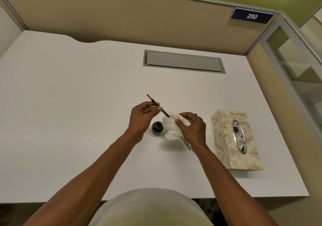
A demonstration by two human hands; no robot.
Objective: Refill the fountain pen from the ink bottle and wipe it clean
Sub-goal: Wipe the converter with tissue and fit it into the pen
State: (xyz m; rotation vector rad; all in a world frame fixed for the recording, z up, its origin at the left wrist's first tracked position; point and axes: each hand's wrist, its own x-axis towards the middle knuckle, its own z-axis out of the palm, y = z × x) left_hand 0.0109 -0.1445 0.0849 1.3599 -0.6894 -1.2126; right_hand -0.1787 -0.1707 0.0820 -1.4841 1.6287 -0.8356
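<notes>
My left hand (142,117) pinches a thin black fountain pen (153,101) with a red end, held slanted with the nib down and to the right. The nib touches a crumpled white tissue (169,123) that my right hand (192,127) holds above the desk. A small open ink bottle (157,127) with dark ink stands on the white desk (69,103) between my hands, just below the pen. A metallic pen part (186,144) lies on the desk under my right wrist, partly hidden.
A floral tissue box (224,138) with an oval opening lies to the right of my right hand. A grey cable hatch (183,62) is set into the desk farther back. Beige partition walls close the back and right sides.
</notes>
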